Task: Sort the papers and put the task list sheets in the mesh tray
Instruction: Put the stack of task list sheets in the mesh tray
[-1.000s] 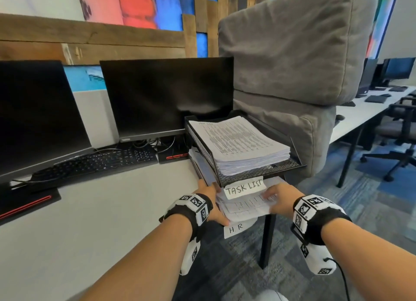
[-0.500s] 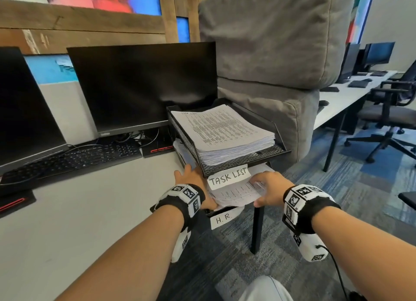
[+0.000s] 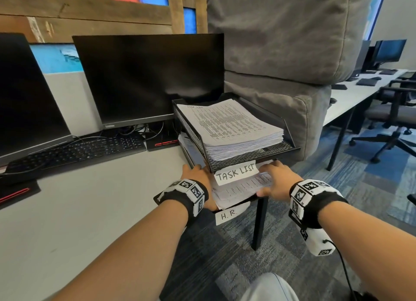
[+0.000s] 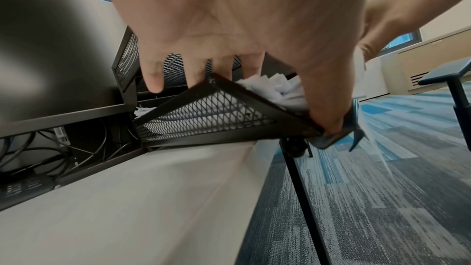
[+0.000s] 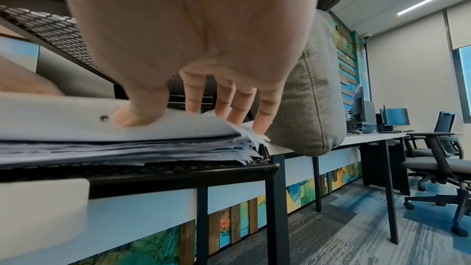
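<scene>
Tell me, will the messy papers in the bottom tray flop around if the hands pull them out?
Probably. The loose papers lie unevenly with curled, ragged corners, so they would likely bend and fan apart. The stack looks thick, so likely heavy together. The right hand and left hand at either side should help steady it.
</scene>
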Demonstrator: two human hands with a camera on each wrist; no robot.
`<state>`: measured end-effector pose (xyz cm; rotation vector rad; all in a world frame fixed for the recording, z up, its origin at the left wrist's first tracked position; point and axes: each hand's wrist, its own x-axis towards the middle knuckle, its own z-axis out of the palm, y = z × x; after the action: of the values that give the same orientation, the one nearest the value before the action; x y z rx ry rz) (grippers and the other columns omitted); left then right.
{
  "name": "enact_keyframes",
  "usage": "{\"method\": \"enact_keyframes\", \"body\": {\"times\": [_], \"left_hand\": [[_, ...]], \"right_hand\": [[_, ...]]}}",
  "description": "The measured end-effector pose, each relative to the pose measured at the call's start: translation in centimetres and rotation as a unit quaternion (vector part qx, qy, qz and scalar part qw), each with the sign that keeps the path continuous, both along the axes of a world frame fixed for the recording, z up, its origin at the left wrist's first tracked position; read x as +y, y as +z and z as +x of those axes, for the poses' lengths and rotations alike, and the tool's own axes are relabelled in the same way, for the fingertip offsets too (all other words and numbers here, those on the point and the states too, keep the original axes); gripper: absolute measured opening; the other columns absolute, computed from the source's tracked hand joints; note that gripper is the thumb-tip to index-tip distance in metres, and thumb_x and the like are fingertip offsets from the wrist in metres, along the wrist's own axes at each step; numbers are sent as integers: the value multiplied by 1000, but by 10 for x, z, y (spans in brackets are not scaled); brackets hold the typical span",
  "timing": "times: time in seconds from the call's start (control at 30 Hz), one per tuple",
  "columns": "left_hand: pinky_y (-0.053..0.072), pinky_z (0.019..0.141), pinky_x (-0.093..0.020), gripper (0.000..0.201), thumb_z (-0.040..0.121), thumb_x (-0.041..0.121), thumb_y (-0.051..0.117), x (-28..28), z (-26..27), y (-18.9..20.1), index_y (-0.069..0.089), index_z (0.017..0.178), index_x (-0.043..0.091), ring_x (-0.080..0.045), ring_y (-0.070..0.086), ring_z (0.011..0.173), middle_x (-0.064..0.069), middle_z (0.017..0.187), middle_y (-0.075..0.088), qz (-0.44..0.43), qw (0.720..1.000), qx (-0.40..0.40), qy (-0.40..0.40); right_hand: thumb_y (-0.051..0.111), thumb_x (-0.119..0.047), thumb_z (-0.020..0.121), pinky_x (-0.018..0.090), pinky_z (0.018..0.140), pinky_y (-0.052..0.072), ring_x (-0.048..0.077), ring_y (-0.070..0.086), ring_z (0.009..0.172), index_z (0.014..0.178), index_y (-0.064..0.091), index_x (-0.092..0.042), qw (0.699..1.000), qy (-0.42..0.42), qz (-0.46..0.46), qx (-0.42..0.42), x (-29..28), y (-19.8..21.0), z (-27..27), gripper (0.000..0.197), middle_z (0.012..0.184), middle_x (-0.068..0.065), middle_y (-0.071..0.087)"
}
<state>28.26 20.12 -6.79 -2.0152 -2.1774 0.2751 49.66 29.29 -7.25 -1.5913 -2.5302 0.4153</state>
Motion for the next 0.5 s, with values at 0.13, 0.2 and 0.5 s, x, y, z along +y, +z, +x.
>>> {"method": "enact_keyframes", "body": {"times": [0.13,0.2,0.5], "left_hand": [[29,106,-39,93,67,68,64,0,-2,0,32,144,26,-24,45,119,-3,131,50,0,1000,9,0],[31,102,-37,87,68,68,61,3,-2,-3,38,140,26,-24,48,113,-3,124,54,2,1000,21,-13],[29,105,-38,67,75,62,54,10,-1,-8,48,130,23,-25,52,109,-2,118,60,-27,994,96,-54]], "right_hand": [[58,-54,86,44,106,35,31,36,128,129,55,-25,1000,6,14,-8,3,2,-3,51,137,7,42],[49,-58,89,44,104,36,31,38,124,122,61,-28,1000,17,12,-18,5,1,-6,45,132,6,47],[42,-54,94,41,100,38,32,37,120,122,64,-29,999,25,13,-32,1,1,-3,43,124,7,55]]}}
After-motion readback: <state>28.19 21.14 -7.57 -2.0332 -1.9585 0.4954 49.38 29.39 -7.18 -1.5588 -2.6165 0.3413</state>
